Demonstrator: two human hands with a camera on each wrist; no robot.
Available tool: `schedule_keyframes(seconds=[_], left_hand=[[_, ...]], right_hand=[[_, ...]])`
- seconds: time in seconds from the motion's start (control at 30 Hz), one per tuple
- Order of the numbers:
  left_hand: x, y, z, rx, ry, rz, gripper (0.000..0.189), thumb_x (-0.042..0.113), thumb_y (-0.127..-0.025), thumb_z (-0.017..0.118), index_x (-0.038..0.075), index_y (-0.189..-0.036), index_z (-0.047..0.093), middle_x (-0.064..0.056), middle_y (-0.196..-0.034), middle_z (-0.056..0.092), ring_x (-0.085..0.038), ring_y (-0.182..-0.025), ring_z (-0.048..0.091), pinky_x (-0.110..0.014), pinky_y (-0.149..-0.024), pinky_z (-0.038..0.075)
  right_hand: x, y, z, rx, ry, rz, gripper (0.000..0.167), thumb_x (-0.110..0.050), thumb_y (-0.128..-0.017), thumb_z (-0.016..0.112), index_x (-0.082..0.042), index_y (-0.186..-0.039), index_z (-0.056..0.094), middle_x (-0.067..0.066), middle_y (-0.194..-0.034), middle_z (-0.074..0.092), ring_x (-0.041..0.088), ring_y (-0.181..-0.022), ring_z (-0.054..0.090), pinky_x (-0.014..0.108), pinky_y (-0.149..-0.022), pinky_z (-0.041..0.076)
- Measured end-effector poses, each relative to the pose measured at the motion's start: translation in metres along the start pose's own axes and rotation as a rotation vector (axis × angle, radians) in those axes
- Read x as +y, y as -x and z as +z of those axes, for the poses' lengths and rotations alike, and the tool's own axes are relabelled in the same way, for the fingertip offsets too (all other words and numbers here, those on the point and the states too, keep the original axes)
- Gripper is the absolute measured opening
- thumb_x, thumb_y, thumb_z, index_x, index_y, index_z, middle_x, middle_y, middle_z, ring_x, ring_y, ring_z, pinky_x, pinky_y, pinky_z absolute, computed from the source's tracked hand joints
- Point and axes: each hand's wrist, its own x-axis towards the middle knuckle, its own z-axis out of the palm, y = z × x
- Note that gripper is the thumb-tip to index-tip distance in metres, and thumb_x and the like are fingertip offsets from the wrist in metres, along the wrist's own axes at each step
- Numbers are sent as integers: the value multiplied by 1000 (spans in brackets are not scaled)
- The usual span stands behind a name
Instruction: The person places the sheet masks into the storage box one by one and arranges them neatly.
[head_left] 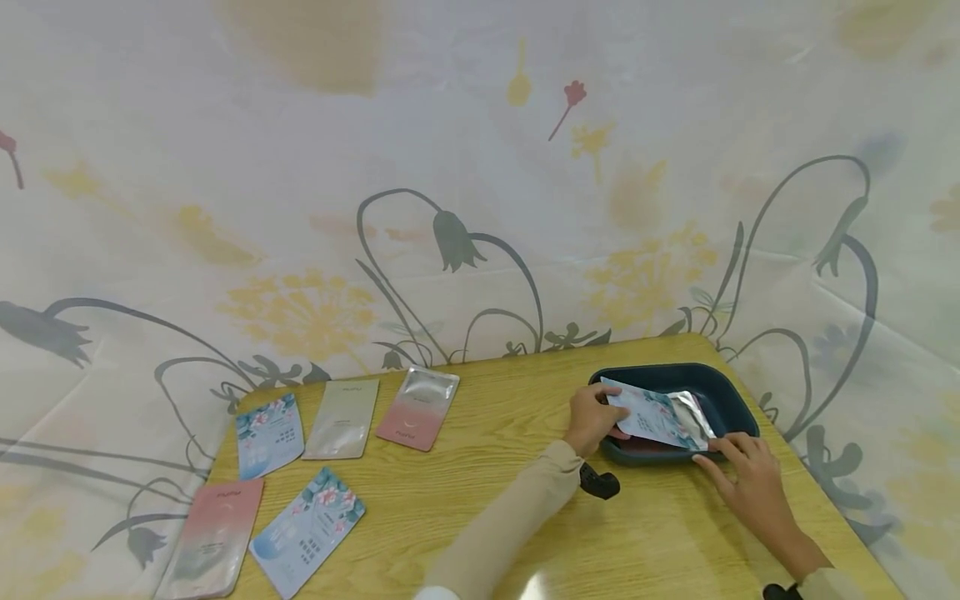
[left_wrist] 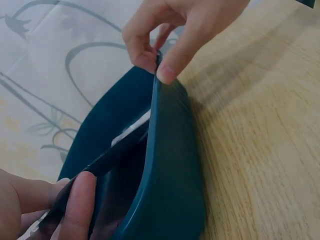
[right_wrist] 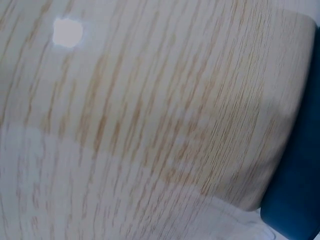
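Observation:
A dark teal tray [head_left: 723, 392] stands at the right of the wooden table. My left hand [head_left: 596, 421] reaches over its left end and pinches a blue floral sheet mask packet [head_left: 648, 417] between thumb and fingers. The packet slants across the tray's opening. Below it, a silver-ended packet [head_left: 693, 410] lies inside, partly hidden. With thumb and fingertips, my right hand [head_left: 753, 479] pinches the near rim toward the right corner, as the left wrist view also shows. The right wrist view holds only table and the tray's outer wall [right_wrist: 295, 185].
Several packets lie on the table's left: a blue floral one [head_left: 270, 437], a beige one [head_left: 341, 419], a pink and silver one [head_left: 418, 408], a larger pink one [head_left: 212, 537] and another blue one [head_left: 307, 533]. A flower-printed curtain [head_left: 480, 167] hangs behind the table.

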Motion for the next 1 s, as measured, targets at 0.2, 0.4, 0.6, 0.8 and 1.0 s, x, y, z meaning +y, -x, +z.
schedule_keyframes(seconds=[0.2,0.4,0.6,0.8,1.0], left_hand=[[-4,-3,8,20,-48,-3,34,-18,-74,68,-7,-106,67,-10,-68,55,-39,-58,64,-47,-49,54],[-5,-2,16,34,-104,7,35,-20,-73,66,-8,-106,67,-12,-69,55,-42,-54,62,-49,-51,54],[-5,-1,20,71,-362,49,34,-16,-68,72,-6,-100,69,-21,-86,60,-30,-41,60,-29,-37,49],[-8,-3,20,64,-602,125,31,-9,-68,72,-6,-98,69,-25,-103,61,-16,-39,58,-18,-30,40],[-8,-5,22,6,-841,142,34,2,-75,73,3,-109,70,-14,-114,59,-15,-75,60,-19,-48,49]], right_hand=[[-1,1,-1,-16,13,15,32,-6,-54,85,-5,-80,65,9,-84,55,30,-75,45,47,-59,33],[0,1,-2,-22,11,16,33,-5,-54,85,-4,-81,66,10,-85,55,30,-75,45,46,-59,33],[-1,1,-1,-20,13,21,34,-4,-53,85,-6,-81,66,9,-85,55,31,-76,45,48,-60,33],[-1,-1,1,-19,15,2,35,-4,-53,86,-7,-81,65,9,-85,55,31,-76,45,49,-60,34],[0,-1,1,-8,11,4,36,-3,-52,86,-7,-80,65,8,-84,55,29,-75,45,47,-59,33]])
